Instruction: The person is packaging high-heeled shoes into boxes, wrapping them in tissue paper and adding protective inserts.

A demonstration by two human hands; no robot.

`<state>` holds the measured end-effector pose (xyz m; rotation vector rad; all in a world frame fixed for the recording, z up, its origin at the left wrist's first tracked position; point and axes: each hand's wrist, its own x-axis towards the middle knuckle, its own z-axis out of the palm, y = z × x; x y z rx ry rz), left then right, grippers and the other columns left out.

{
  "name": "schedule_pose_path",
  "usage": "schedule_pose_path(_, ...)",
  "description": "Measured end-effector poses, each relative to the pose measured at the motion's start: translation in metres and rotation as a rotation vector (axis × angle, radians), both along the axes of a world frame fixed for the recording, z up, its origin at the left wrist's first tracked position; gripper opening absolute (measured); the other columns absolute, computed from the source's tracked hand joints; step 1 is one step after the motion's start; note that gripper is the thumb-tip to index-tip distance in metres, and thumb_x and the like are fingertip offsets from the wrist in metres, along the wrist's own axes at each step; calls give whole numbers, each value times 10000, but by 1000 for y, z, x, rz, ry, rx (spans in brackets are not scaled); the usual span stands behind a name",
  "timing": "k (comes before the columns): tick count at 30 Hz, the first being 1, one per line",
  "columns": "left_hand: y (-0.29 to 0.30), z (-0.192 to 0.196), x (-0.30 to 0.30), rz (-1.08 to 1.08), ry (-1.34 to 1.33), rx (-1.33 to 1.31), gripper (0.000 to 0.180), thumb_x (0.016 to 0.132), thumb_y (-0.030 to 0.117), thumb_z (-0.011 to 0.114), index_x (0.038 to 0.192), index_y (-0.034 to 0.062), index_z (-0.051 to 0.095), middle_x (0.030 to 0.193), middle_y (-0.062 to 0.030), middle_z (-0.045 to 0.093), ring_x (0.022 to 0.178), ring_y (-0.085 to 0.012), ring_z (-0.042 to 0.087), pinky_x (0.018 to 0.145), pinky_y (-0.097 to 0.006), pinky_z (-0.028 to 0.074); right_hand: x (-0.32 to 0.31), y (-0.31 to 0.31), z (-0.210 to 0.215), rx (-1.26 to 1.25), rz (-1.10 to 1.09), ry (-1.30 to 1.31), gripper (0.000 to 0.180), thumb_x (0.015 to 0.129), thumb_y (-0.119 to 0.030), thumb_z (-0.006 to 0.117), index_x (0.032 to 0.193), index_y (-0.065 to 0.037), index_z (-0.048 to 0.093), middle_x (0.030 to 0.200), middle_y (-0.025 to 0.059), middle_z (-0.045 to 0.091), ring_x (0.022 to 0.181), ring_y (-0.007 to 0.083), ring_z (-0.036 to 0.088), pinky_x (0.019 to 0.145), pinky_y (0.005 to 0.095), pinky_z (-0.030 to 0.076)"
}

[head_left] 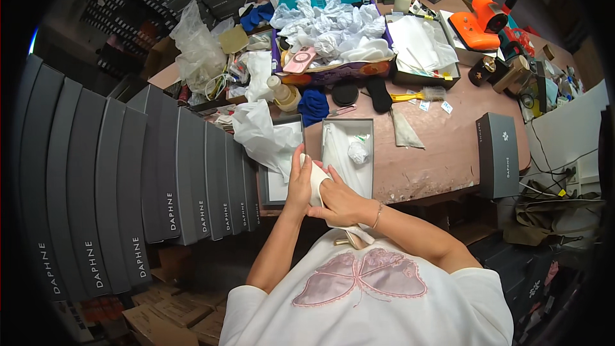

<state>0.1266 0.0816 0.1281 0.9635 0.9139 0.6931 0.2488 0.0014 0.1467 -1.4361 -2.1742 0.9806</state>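
Note:
A white shoe is held in front of my chest, over the table's near edge, with its toe away from me and its back part close to my shirt. My left hand is wrapped along its left side. My right hand grips it from the right, the fingers partly hidden at the shoe's opening. Just beyond my hands lies an open grey shoebox with white tissue and a crumpled paper ball in it. Left of that, white paper spills over another open grey box.
Grey shoeboxes stand in a long row at my left. One closed shoebox is at the table's right end. Farther back are a carton of crumpled tissue, a yellow-handled brush, a blue cloth and an orange device.

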Motion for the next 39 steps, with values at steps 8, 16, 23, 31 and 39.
schedule_pose_path(8,1,-12,-2,94,-36,-201,512,1012,352,407,1453,160,229,955,-97,544,832,-189,609,689,-339,554,-13,11,-20,-138,-210,337,717,945,-567,336,986,116,551,899,282,577,969,422,537,944,516,318)
schedule_pose_path(16,1,-4,0,-47,-141,-178,562,1005,221,428,1490,138,154,1027,-122,550,851,-190,610,727,-335,547,6,-39,12,-7,-139,347,657,929,-475,460,1287,75,424,1114,275,528,1131,415,481,1059,550,236)
schedule_pose_path(23,4,1,12,-35,-179,-235,536,1009,231,419,1482,156,179,1037,-123,561,867,-197,612,718,-337,551,36,-30,39,35,-295,138,557,919,-517,462,1267,-90,538,1429,207,353,1366,403,258,1090,599,141)
schedule_pose_path(31,4,-15,17,-80,-65,-229,476,1017,251,392,1457,152,240,1049,-110,573,949,-204,598,810,-353,516,27,-9,-15,-80,-260,140,692,926,-596,386,1138,22,612,1543,261,19,1430,437,-8,1084,640,59)
schedule_pose_path(39,-5,-23,6,2,57,-148,519,1008,334,426,1447,126,243,973,-113,567,870,-175,572,765,-314,493,-1,11,-44,-243,-399,155,882,901,-693,265,1281,58,527,1556,225,-59,1435,415,-40,1075,655,33)
